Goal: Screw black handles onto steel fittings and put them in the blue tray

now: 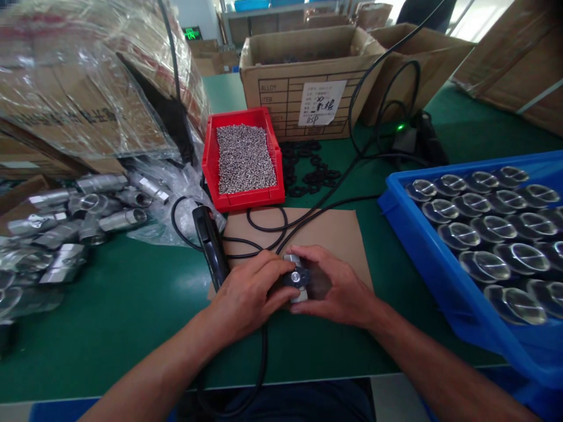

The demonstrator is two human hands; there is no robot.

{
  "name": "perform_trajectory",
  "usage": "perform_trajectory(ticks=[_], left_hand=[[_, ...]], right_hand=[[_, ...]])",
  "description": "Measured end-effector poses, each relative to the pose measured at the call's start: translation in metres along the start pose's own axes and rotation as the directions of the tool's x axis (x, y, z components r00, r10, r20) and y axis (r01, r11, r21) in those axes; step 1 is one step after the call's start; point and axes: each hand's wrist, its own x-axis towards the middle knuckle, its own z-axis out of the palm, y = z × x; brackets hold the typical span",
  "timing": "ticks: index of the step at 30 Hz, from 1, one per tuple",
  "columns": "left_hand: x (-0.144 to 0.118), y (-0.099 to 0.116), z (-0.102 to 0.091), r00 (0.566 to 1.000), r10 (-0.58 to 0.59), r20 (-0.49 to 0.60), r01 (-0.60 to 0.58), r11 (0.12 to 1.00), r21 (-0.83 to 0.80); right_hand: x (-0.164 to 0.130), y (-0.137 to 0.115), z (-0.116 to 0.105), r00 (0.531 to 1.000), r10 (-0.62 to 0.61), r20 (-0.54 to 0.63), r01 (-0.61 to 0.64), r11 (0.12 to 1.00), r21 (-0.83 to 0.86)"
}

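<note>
A small metal valve part with a dark round cap sits between both hands on a sheet of brown cardboard, which lies on the green surface. The left hand has its fingers curled against the part's near side, and the right hand closes its fingers over the far side, so the two pinch it together. Just left of the cardboard rests a black electric screwdriver, its cable looping past. Behind the cardboard stands a red bin full of small screws. Right of the cardboard is a blue tray of shiny round caps.
</note>
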Motion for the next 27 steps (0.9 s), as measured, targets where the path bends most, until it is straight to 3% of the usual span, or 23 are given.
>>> perform_trajectory(ticks=[8,27], left_hand=[[0.0005,0.0029,-0.0018,0.992,-0.11,0.053,0.113,0.992,-0.049],[-0.0015,-0.0009,0.002,0.99,-0.142,0.016,0.143,0.984,-0.107]], right_hand=[[0.0003,0.0013,0.0022,0.999,0.024,0.026,-0.025,1.0,0.018],[-0.0007,0.0004,0.0058,0.993,0.111,0.036,-0.11,0.993,-0.036]])
